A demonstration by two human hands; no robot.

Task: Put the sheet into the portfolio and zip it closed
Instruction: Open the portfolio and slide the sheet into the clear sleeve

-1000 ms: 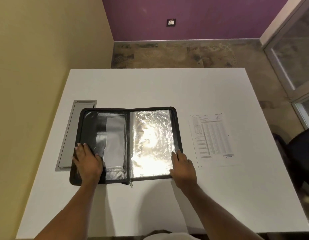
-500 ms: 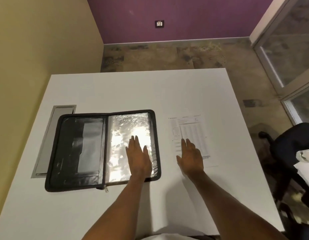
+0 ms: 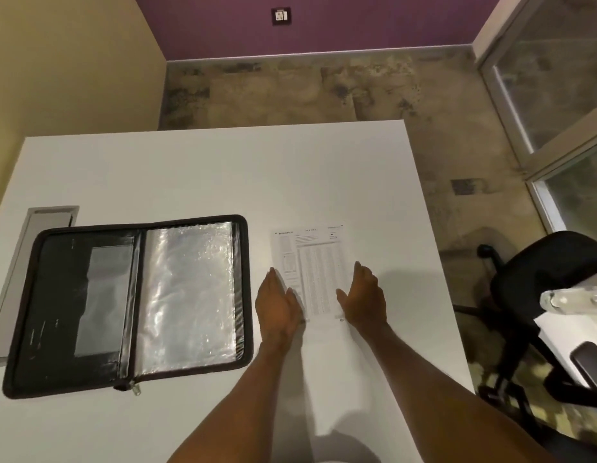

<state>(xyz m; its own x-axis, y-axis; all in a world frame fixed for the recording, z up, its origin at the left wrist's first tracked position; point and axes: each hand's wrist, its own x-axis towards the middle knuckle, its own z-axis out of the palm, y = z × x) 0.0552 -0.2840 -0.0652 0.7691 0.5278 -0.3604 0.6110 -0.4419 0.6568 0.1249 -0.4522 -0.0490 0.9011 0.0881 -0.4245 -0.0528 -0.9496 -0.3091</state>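
A black zip portfolio [image 3: 56, 295] lies open and flat on the white table [image 3: 207, 172], with a shiny clear plastic sleeve on its right half and its zip pull [image 3: 135, 389] at the near edge of the spine. To its right lies a printed white sheet [image 3: 315, 262]. My left hand [image 3: 278, 304] rests flat at the sheet's near left edge. My right hand [image 3: 365, 295] rests flat at its near right edge. Both hands have straight fingers and hold nothing.
A grey cable hatch [image 3: 26, 262] is set into the table left of the portfolio. A black office chair [image 3: 544, 285] stands to the right of the table, beside another white surface with a clear bottle [image 3: 574, 297]. A yellow wall runs along the left.
Both hands left the portfolio and moved right to the sheet; the left hand crossed the plastic sleeve on the way. My view turned right. The portfolio stays open.
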